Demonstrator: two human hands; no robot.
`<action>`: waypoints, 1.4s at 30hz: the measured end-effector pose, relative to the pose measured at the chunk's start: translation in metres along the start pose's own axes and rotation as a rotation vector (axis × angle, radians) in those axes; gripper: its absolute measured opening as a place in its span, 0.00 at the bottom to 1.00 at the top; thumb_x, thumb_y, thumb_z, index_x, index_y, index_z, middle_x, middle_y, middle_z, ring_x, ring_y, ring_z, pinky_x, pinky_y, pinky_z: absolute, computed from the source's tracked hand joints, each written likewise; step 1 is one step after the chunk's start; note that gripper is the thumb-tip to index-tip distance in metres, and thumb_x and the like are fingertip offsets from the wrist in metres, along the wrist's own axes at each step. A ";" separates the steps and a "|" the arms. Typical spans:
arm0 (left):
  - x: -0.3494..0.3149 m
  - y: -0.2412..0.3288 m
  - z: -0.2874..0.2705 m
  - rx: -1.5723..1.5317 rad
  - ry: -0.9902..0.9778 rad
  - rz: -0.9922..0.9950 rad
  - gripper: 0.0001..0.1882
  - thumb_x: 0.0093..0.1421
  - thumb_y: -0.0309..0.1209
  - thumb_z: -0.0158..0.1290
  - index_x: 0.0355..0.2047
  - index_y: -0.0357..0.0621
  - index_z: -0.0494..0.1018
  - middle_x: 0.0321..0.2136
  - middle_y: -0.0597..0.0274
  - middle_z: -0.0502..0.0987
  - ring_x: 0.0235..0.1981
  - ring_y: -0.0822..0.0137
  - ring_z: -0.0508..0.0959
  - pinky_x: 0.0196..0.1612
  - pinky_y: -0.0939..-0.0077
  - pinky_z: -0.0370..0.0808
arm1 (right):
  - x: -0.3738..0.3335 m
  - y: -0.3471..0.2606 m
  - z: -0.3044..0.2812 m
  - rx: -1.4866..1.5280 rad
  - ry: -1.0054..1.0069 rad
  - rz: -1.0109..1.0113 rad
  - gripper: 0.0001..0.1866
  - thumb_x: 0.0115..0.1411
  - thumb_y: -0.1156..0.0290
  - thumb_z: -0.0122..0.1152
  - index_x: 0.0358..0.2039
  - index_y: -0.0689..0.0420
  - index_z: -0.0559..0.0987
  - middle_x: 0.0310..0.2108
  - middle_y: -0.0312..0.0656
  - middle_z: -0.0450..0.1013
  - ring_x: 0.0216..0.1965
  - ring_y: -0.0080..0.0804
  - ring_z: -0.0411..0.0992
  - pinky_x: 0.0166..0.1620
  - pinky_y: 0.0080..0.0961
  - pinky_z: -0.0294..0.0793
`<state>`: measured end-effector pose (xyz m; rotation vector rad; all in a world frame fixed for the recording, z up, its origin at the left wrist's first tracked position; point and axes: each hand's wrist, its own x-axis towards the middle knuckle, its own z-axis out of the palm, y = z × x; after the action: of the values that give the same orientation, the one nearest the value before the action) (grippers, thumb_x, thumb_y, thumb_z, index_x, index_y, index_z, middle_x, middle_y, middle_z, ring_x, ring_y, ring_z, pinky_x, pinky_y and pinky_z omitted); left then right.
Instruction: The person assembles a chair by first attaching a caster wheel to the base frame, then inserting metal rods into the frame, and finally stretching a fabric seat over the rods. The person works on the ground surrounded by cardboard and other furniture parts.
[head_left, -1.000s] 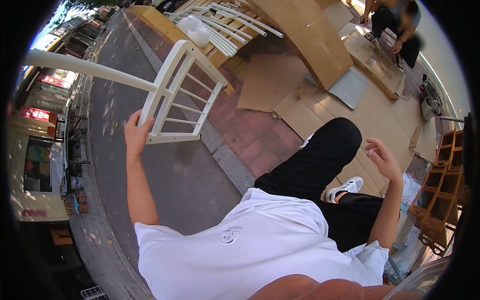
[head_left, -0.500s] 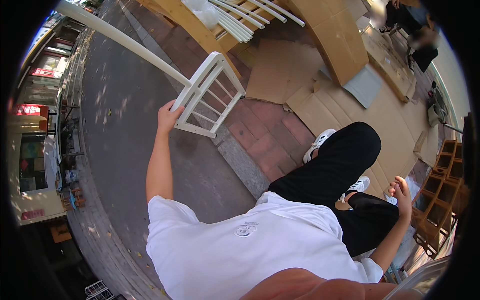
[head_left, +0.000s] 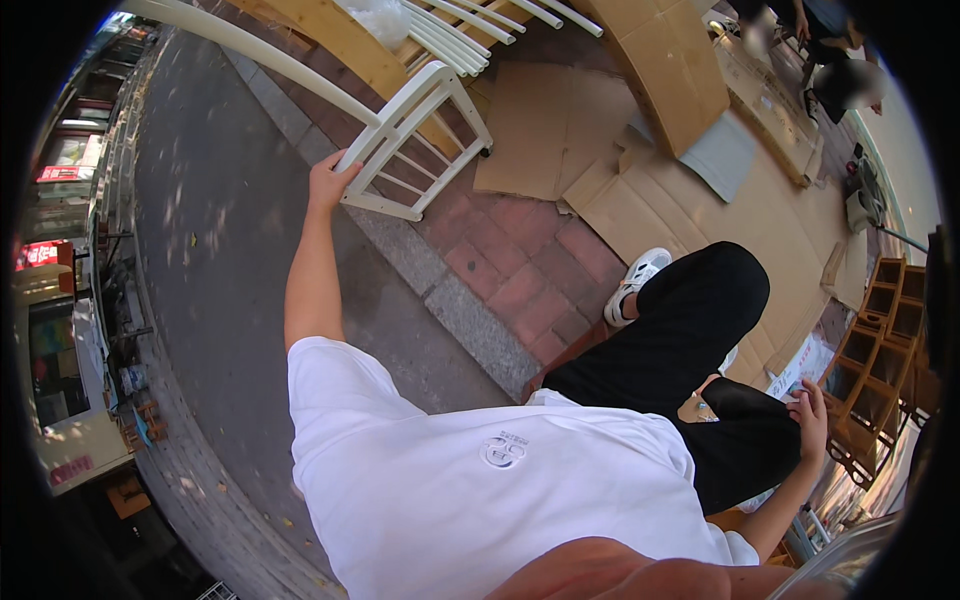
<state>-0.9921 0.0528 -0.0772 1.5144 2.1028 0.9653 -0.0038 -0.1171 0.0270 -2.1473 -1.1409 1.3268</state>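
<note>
My left hand (head_left: 333,182) is out to the far left, closed around the outer edge of a white slatted frame (head_left: 398,160). A white pole (head_left: 290,70) is joined to the frame's upper side and runs to the upper left. Small dark casters show at the frame's far edge. My right hand (head_left: 812,420) is beside my black-trousered knee at the right. Its fingers are partly bent and apart, and I see nothing held in them. Whether it touches the knee I cannot tell.
Flattened cardboard (head_left: 700,240) covers the paving ahead. A long carton (head_left: 660,70) lies near a wooden slatted piece holding several white tubes (head_left: 445,40). Brown shelving (head_left: 865,370) stands at the right. A stone kerb (head_left: 480,325) borders the road. Other people (head_left: 845,60) are at the far right.
My left hand has shifted slightly up and left with the white frame. My right hand has lowered a little beside my knee. The whole view has shifted slightly.
</note>
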 end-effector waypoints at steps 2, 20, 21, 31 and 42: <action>0.009 -0.008 0.000 0.034 0.005 0.002 0.21 0.52 0.35 0.68 0.45 0.38 0.81 0.33 0.61 0.83 0.35 0.74 0.80 0.41 0.76 0.75 | 0.000 -0.002 0.001 0.001 0.006 0.002 0.19 0.71 0.65 0.51 0.60 0.55 0.70 0.43 0.34 0.74 0.39 0.18 0.73 0.43 0.16 0.71; 0.054 -0.049 -0.027 0.414 0.003 -0.002 0.30 0.51 0.47 0.65 0.50 0.41 0.77 0.44 0.46 0.81 0.47 0.50 0.81 0.51 0.62 0.75 | 0.029 0.005 0.017 0.044 -0.014 -0.076 0.18 0.72 0.66 0.50 0.60 0.56 0.70 0.43 0.37 0.74 0.37 0.19 0.73 0.43 0.15 0.72; 0.059 -0.047 -0.026 0.444 -0.012 -0.015 0.31 0.50 0.48 0.65 0.50 0.41 0.77 0.44 0.47 0.81 0.48 0.49 0.80 0.51 0.62 0.75 | 0.031 0.006 0.016 0.053 -0.018 -0.083 0.18 0.72 0.66 0.50 0.60 0.56 0.70 0.43 0.37 0.74 0.37 0.19 0.73 0.43 0.15 0.72; 0.048 0.055 0.031 1.048 0.389 -0.021 0.28 0.51 0.50 0.64 0.45 0.41 0.76 0.38 0.52 0.80 0.46 0.52 0.79 0.50 0.51 0.72 | 0.032 0.025 0.023 0.089 -0.003 -0.054 0.18 0.72 0.66 0.51 0.59 0.57 0.71 0.42 0.37 0.74 0.36 0.20 0.73 0.42 0.16 0.72; 0.158 0.112 0.245 -0.799 0.076 -0.823 0.30 0.63 0.51 0.55 0.54 0.39 0.67 0.45 0.46 0.75 0.44 0.49 0.80 0.50 0.56 0.76 | 0.036 0.034 0.067 0.351 0.067 0.024 0.21 0.72 0.64 0.51 0.63 0.54 0.66 0.40 0.39 0.75 0.34 0.22 0.74 0.40 0.17 0.73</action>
<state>-0.8129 0.2968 -0.1534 0.1909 1.7512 1.2674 -0.0391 -0.1160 -0.0485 -1.9372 -0.7902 1.3402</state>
